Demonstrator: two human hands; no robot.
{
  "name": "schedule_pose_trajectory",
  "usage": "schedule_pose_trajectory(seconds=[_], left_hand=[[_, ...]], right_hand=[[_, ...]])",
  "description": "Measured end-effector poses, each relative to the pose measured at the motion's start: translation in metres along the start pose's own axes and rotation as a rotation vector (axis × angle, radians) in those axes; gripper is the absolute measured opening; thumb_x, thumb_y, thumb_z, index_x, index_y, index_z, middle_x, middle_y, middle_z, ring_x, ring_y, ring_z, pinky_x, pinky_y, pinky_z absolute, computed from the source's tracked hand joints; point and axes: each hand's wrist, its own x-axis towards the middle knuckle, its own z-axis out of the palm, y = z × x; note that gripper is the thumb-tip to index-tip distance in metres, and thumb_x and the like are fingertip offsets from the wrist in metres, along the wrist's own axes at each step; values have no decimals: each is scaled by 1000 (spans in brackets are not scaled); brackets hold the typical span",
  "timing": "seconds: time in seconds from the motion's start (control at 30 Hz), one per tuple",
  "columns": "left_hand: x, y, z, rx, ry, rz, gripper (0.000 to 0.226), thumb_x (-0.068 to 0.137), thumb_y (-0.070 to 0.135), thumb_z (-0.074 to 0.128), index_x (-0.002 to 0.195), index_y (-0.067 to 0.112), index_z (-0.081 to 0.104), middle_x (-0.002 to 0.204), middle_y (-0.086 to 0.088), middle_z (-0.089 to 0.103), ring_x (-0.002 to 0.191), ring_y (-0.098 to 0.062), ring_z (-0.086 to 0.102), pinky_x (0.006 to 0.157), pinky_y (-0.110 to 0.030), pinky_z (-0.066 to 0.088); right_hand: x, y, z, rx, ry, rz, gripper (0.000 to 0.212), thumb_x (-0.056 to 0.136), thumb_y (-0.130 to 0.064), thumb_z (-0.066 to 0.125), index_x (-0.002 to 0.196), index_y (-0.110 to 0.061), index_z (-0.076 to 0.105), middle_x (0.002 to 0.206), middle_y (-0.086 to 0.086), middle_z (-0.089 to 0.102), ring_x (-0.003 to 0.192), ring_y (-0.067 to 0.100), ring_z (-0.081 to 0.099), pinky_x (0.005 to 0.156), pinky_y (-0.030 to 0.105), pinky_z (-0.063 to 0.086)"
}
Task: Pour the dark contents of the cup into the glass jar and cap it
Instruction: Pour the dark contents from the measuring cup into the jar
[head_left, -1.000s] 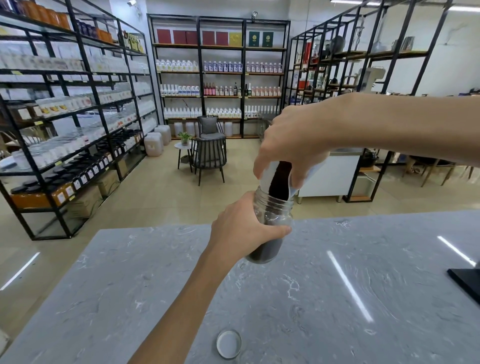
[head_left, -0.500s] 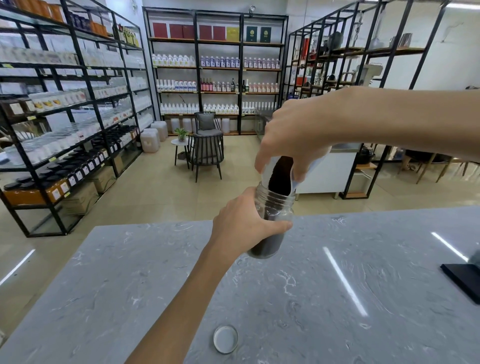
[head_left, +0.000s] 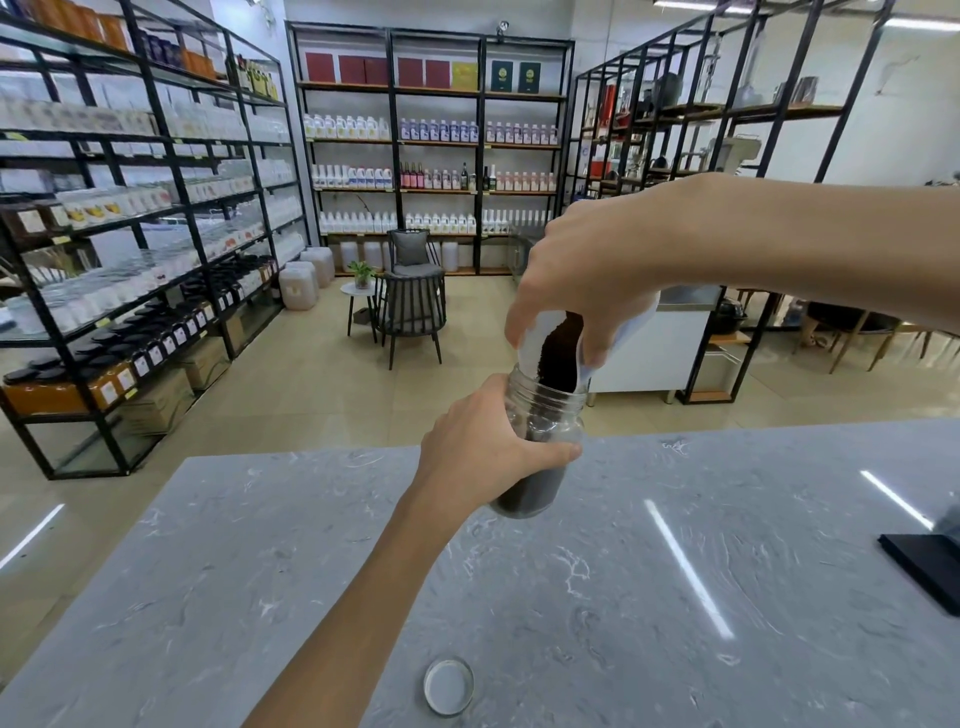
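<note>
Right grip (head_left: 587, 275) clamps tipped cup (head_left: 540, 348) over jar (head_left: 540, 441); left grip (head_left: 478, 447) clamps jar

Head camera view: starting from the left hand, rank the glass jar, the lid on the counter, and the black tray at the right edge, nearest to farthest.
1. Glass jar: gripped in the left hand, above the counter's far edge.
2. Lid: lying flat on the counter near the person, below the hand.
3. Black tray: at the counter's far right edge, farthest away.
</note>
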Motion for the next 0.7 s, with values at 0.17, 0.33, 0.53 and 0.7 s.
schedule_pose_trajectory(seconds=[0.17,0.33,0.53,0.7], left_hand=[[-1,-1,-1,-4,6,-6,61,66,61,84,117,37,59,105,14,71,99,-16,67,85,-47,60],[-2,-3,-2,-13,15,-11,62,66,62,84,115,35,59,103,13,71,97,-17,67,81,-47,62],[-2,-5,-2,-18,24,-6,61,66,62,84,116,36,58,105,15,71,98,-16,67,85,-46,60],[-2,-5,-2,-11,33,-3,61,65,63,83,115,36,58,105,15,71,98,-17,66,85,-45,59]], right_hand=[[-11,-13,-22,20,1,145,35,62,-61,80,78,-56,49,46,-20,30,38,2,27,39,17,13],[-12,-19,-27,-10,-38,170,39,69,-58,78,101,-55,57,53,-22,29,43,1,26,41,16,15],[-9,-19,-32,-120,19,16,70,75,-55,75,137,-50,42,106,-21,63,76,14,43,49,22,20],[-7,-19,-32,-132,3,15,72,74,-55,76,137,-52,41,119,-18,64,81,16,48,50,23,22]])
